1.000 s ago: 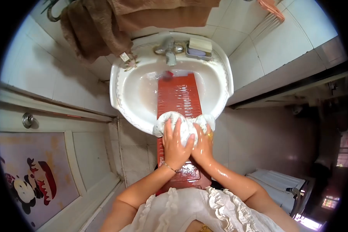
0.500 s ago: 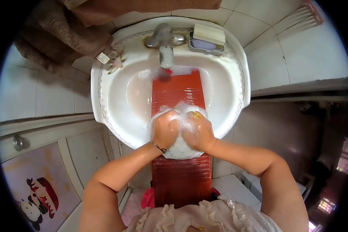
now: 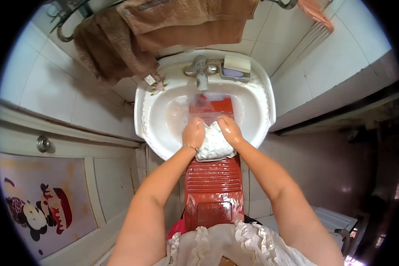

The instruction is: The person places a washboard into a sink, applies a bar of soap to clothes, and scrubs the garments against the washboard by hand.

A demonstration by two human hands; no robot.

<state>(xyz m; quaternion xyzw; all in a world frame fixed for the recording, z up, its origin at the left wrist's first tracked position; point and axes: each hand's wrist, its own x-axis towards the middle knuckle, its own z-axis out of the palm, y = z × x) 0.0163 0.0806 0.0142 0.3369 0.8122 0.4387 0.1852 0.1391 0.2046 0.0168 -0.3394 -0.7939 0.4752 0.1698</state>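
A wet white cloth point(image 3: 214, 144) lies bunched on a red ribbed washboard point(image 3: 213, 177), which slants from inside the white sink point(image 3: 140, 113) toward my body. My left hand point(image 3: 193, 134) is closed on the cloth's left side. On the opposite side, my right hand point(image 3: 229, 130) grips its upper right part. Both sets of fingertips are partly hidden by the hands and the cloth. Beyond the hands, the faucet point(image 3: 202, 80) points down over the basin, with a blurred reddish thing below its spout. Cloudy water stands in the basin.
A soap dish point(image 3: 235, 76) with a pale bar and a purple bar sits on the sink's back right rim. Brown towels point(image 3: 186, 26) hang behind the sink. A cabinet door with a knob point(image 3: 43, 143) stands to the left.
The camera view has shifted and takes in more of the towels. My hands have moved forward along the washboard with the cloth and are farther apart. Less foam shows around them.
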